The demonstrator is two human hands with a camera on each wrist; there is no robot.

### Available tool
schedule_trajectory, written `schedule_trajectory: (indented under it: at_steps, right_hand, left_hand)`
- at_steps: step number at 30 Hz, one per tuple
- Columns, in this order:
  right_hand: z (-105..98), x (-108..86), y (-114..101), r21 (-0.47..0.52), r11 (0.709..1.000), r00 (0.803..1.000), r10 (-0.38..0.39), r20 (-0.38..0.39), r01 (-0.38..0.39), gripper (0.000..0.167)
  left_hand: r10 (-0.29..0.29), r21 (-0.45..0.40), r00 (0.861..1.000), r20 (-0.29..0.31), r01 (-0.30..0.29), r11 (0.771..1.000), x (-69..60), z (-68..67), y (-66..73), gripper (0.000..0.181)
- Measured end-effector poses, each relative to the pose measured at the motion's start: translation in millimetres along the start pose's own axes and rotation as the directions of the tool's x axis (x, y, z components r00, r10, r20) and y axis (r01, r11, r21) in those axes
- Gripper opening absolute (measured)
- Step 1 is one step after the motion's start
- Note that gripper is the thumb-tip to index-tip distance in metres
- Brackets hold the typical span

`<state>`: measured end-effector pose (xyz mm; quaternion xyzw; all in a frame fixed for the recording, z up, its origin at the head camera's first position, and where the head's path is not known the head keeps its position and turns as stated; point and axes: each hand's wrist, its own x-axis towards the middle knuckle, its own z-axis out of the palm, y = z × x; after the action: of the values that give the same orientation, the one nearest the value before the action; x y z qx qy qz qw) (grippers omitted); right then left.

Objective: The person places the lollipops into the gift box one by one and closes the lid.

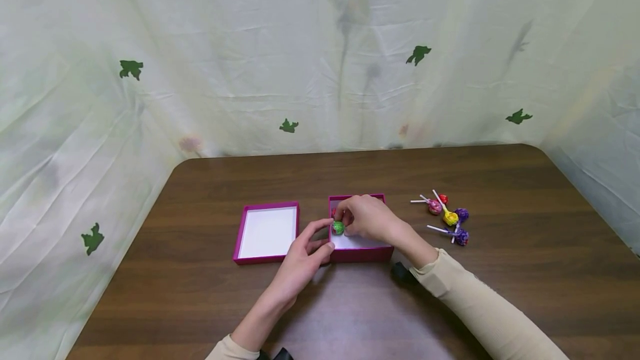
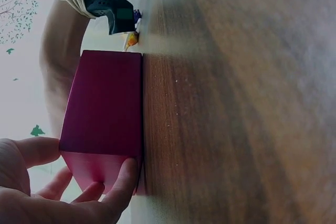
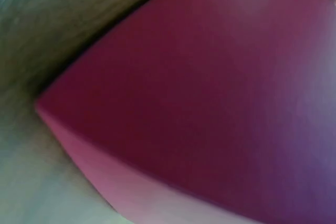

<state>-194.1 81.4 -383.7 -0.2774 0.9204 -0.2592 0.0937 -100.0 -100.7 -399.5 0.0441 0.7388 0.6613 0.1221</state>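
The left hand (image 1: 302,257) rests its fingertips against the left side of a magenta box (image 1: 361,254), which stands upright without its lid. In the left wrist view, the left fingers (image 2: 119,187) are spread over the box's end face. Reaching into the box from the right, the right hand (image 1: 367,218) pinches a green-wrapped lollipop (image 1: 338,228) near the inner left wall. Its stick is hidden by the fingers. A bit of red shows behind it inside the box. The right wrist view is filled mostly by the box's outer wall (image 3: 173,93).
A magenta box lid (image 1: 267,232) with a white inside lies left of the box. To the right lie several wrapped lollipops, among them a yellow lollipop (image 1: 450,218), a pink lollipop (image 1: 435,207) and a purple lollipop (image 1: 462,236). All stand on a brown wooden table (image 1: 200,293).
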Motion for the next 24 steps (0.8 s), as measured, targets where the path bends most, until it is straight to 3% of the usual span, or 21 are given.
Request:
schedule_trajectory:
  at_steps: [14, 20, 24]
  right_hand:
    - [3.1, -1.6, -1.2, -0.02, 0.999, 0.998, 0.032, -0.061, -0.033, 0.021]
    - [1.8, -1.6, -1.9, 0.003, 0.999, 0.998, 0.042, -0.049, -0.042, 0.02]
    - [-1.1, -2.0, -0.9, 0.024, 1.0, 1.0, 0.01, -0.029, -0.01, 0.018]
  left_hand:
    - [0.014, -0.015, 1.0, -0.002, -0.014, 1.0, 0.3, 0.8, -0.9, 0.044]
    - [0.006, -0.005, 1.0, 0.002, -0.006, 1.0, 0.3, 0.1, -0.8, 0.044]
    - [0.007, -0.006, 1.0, 0.002, -0.007, 1.0, 0.5, 0.2, -0.7, 0.044]
